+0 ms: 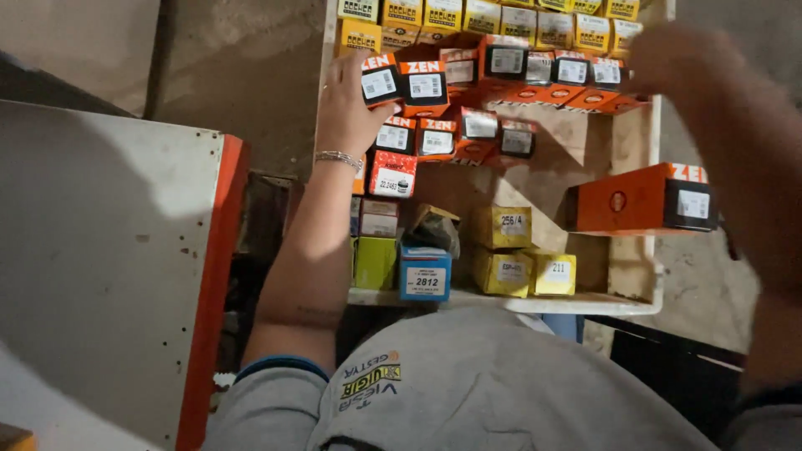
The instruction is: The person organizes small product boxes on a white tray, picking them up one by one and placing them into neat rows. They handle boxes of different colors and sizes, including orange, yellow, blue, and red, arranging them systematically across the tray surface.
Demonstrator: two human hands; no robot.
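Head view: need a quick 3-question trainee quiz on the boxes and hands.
1. True or false: the left hand touches the row of orange-and-black boxes.
2. What colour are the boxes in the rear row? A) yellow B) green C) white
3. Fill in: the blue box sits at the tray's ____ edge.

Key: 1 true. 2 A. 3 near. The right hand is blurred at the row's other end.
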